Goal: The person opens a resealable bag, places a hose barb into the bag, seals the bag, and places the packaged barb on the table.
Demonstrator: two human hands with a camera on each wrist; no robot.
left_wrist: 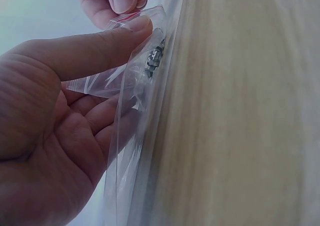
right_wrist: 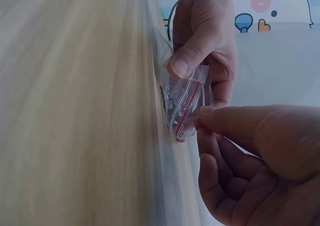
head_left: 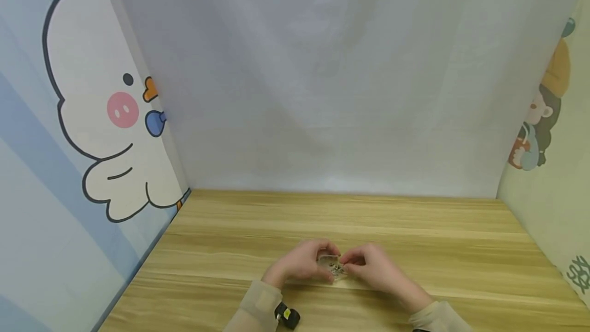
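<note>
A clear zip-lock bag (head_left: 329, 259) with a red stripe along its seal stands just over the wooden table top, between the two hands. Small dark and silvery metal pieces (left_wrist: 154, 60) lie inside it; their exact kind is too small to tell. My left hand (head_left: 305, 261) holds the bag, its thumb on the near side and the fingers behind the plastic. With thumb and forefinger, my right hand (head_left: 375, 269) pinches the bag's edge by the red-striped seal, as the right wrist view shows. The other right fingers are curled below.
Wooden table top (head_left: 415, 224) spreads around both hands. A pale grey curtain (head_left: 341, 91) closes off the back. Printed cartoon panels stand at the left (head_left: 87, 132) and right. A small black device (head_left: 288, 316) is strapped at the left wrist.
</note>
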